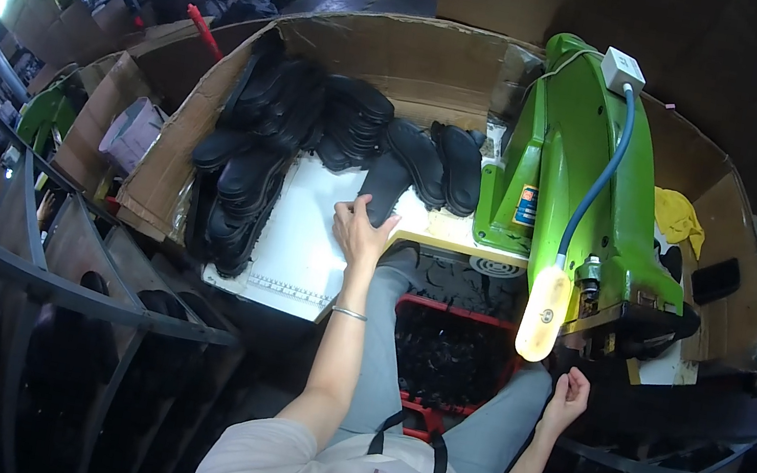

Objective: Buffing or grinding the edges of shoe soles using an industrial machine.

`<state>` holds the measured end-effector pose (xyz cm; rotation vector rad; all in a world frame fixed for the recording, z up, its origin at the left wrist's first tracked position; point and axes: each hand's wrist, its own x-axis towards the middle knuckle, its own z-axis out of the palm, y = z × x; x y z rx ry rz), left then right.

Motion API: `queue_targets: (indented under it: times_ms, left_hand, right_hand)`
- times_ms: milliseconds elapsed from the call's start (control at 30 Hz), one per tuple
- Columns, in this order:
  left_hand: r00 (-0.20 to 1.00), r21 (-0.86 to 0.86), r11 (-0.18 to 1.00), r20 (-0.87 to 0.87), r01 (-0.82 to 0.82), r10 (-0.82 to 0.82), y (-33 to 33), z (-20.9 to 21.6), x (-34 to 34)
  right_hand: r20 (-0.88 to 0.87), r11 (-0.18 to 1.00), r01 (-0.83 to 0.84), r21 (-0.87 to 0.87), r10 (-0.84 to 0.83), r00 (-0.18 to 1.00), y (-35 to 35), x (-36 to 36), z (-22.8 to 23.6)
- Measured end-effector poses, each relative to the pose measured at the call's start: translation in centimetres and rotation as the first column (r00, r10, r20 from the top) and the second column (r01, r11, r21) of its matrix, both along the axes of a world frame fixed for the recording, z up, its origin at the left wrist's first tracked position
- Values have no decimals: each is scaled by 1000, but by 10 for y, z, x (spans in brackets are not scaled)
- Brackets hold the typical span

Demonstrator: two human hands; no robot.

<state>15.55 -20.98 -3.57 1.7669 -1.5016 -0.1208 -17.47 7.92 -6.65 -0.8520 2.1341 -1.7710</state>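
Note:
My left hand [364,232] is at the front edge of the white worktable [309,226], with its thumb and fingers closed around the near end of a black shoe sole [387,181]. That sole lies flat, pointing away from me. Just beyond it, two more black soles [455,171] rest side by side. Beside my right knee, my right hand [567,402] is raised with its fingers curled in. Whatever may be inside those fingers is too small or hidden to make out. To its upper left, the lit lamp [544,314] of a green machine [597,172] hangs low.
Stacks of black soles [270,110] crowd the table's left side. Cardboard walls [408,48] surround the table. Below, a red-rimmed bin [439,355] between my legs holds black scraps. Metal racks [93,290] stand at left and right. A yellow cloth [678,220] lies behind the machine.

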Motion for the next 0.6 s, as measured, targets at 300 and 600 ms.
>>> queue_targets:
  times_ms: [300,600]
  left_hand:
    - [984,-236,970,-152,55,-93,29,29,8]
    - [121,-457,640,-749,618,-652,138,64,3]
  right_hand:
    - [76,1000,16,-3,-16,997,11,10,-7]
    - [768,814,-370,-448,562,306,-6,84,50]
